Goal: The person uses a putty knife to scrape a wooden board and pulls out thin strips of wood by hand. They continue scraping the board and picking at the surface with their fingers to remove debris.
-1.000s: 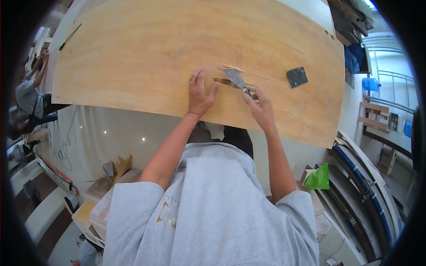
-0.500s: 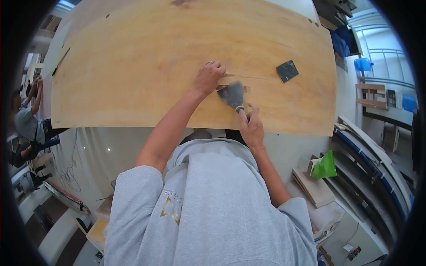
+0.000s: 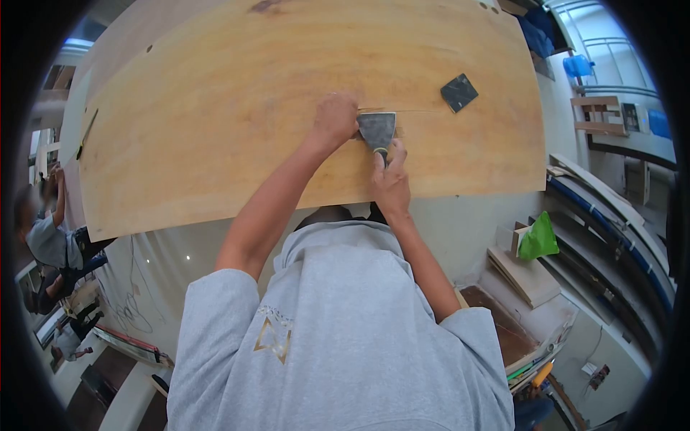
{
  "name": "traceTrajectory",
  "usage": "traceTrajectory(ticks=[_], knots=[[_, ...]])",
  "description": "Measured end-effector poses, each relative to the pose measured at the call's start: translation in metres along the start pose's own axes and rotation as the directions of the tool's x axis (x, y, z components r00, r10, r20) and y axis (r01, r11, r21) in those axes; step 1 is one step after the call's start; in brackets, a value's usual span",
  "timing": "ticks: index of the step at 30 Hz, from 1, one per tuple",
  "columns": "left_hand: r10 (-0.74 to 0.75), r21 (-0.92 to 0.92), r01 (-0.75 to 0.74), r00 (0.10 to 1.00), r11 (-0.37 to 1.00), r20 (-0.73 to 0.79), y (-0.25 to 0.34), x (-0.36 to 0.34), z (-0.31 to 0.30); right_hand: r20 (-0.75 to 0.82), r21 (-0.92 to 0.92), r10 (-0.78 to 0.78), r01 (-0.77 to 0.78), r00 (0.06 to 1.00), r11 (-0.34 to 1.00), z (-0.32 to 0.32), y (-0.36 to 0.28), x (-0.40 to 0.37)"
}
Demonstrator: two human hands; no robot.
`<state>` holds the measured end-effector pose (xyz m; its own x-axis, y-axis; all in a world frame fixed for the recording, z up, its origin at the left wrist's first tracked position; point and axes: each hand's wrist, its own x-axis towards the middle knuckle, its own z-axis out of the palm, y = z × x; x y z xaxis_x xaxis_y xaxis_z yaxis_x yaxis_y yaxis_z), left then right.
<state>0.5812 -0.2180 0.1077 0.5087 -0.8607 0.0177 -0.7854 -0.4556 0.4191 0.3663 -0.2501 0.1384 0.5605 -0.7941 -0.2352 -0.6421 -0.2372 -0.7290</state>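
Note:
My right hand (image 3: 392,188) is closed around the handle of a putty knife (image 3: 378,131). Its wide grey blade lies over the wooden board (image 3: 215,136), across a patch of split, lifted surface wood (image 3: 399,132). Just left of the blade, my left hand (image 3: 336,118) is closed with its fingers curled down at the board. Whatever those fingers hold, if anything, is hidden. A dark square of sandpaper (image 3: 458,93) lies on the board to the right of both hands.
A thin dark tool with a yellow part (image 3: 87,134) lies near the board's left edge. Two other people (image 3: 54,241) are at far left. Stacked boards (image 3: 525,276) and a green bag (image 3: 539,237) stand low on the right, beside long curved panels (image 3: 604,237).
The putty knife has turned, so its blade edge now points away from me, closer to my left hand. My right hand moved slightly left and forward. The view has shifted and tilted.

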Motion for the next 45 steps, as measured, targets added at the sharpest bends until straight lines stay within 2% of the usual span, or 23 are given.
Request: traceTrajectory(ticks=[2,3,5,6,8,9,12,15,17,22,25,27,29,30,31,32,34,37,38,40,42,44,45], knots=[[0.112,-0.032,-0.114,0.992,0.993,-0.063,-0.007,-0.003,0.003,0.063,-0.059,0.066,-0.062,0.996,0.996,-0.017,-0.005,-0.003],[0.107,-0.077,-0.110,0.993,0.991,-0.046,-0.006,-0.005,0.000,0.094,-0.095,0.100,-0.092,0.990,0.991,-0.029,-0.002,-0.007],[0.094,-0.168,-0.095,0.995,0.981,-0.012,-0.004,-0.011,-0.006,0.033,-0.123,-0.003,0.007,0.999,0.992,-0.033,0.033,-0.013],[0.097,-0.124,-0.102,0.994,0.987,-0.049,-0.002,-0.014,-0.003,0.005,-0.139,-0.055,0.055,0.998,0.989,-0.039,0.043,-0.016],[0.108,-0.030,-0.112,0.986,0.993,-0.124,0.004,-0.017,0.003,-0.039,-0.126,-0.024,0.019,0.999,0.992,-0.059,0.058,-0.018],[0.055,-0.108,-0.071,0.988,0.992,-0.144,0.006,-0.018,0.003,-0.059,-0.118,-0.009,0.001,0.998,0.993,-0.071,0.063,-0.016],[-0.064,-0.304,0.018,0.987,0.952,-0.144,0.011,-0.019,0.001,-0.036,-0.084,-0.124,0.120,0.992,0.989,-0.119,0.085,0.008],[-0.095,-0.386,0.044,0.989,0.922,-0.116,0.020,-0.012,-0.013,-0.022,-0.284,-0.148,0.135,0.989,0.949,-0.159,0.082,0.031],[-0.104,-0.384,0.046,0.986,0.922,-0.134,0.034,-0.012,-0.018,0.047,-0.237,-0.196,0.201,0.980,0.950,-0.182,0.084,0.049],[-0.291,-0.415,0.266,0.957,0.870,0.004,0.066,-0.025,-0.018,0.115,-0.193,-0.417,0.432,0.902,0.881,-0.241,0.121,0.131],[-0.385,-0.431,0.350,0.923,0.831,0.006,0.084,-0.023,-0.023,0.189,-0.203,-0.443,0.476,0.876,0.856,-0.267,0.114,0.185],[-0.430,-0.425,0.389,0.903,0.817,0.000,0.096,-0.021,-0.025,0.310,-0.085,-0.485,0.532,0.818,0.842,-0.254,0.103,0.216],[-0.451,-0.402,0.414,0.892,0.817,0.002,0.105,-0.021,-0.026,0.442,0.060,-0.528,0.563,0.725,0.824,-0.211,0.093,0.235],[-0.505,-0.402,0.465,0.863,0.788,0.010,0.112,-0.027,-0.031,0.517,0.142,-0.549,0.566,0.657,0.812,-0.178,0.084,0.233],[-0.557,-0.404,0.516,0.830,0.755,0.018,0.118,-0.038,-0.041,0.663,0.102,-0.468,0.549,0.584,0.829,-0.157,0.052,0.210],[-0.608,-0.407,0.563,0.794,0.720,0.021,0.121,-0.051,-0.052,0.652,0.219,-0.649,0.722,0.392,0.656,-0.117,0.064,0.196],[-0.695,-0.378,0.642,0.719,0.667,-0.003,0.108,-0.102,-0.080,0.834,0.198,-0.514,0.761,0.200,0.617,-0.103,0.031,0.147],[-0.817,-0.250,0.778,0.550,0.576,-0.173,0.088,-0.194,-0.104,0.827,0.264,-0.527,0.693,0.196,0.671,-0.109,0.031,0.124],[-0.854,-0.171,0.841,0.479,0.513,-0.203,0.077,-0.233,-0.098,0.789,0.273,-0.544,0.629,0.287,0.728,-0.109,0.035,0.130],[-0.914,-0.251,0.891,0.318,0.379,-0.251,0.085,-0.283,-0.095,0.712,0.294,-0.515,0.463,0.478,0.836,-0.123,0.061,0.147],[-0.941,-0.266,0.928,0.185,0.262,-0.283,0.106,-0.318,-0.085,0.590,0.273,-0.590,0.552,0.551,0.788,-0.138,0.079,0.183],[-0.939,-0.222,0.960,0.089,0.169,-0.331,0.126,-0.336,-0.069,0.558,0.123,-0.512,0.545,0.653,0.829,-0.164,0.068,0.208],[-0.958,-0.262,0.958,0.035,0.112,-0.283,0.127,-0.345,-0.061,0.554,0.113,-0.543,0.590,0.631,0.800,-0.165,0.067,0.217]])
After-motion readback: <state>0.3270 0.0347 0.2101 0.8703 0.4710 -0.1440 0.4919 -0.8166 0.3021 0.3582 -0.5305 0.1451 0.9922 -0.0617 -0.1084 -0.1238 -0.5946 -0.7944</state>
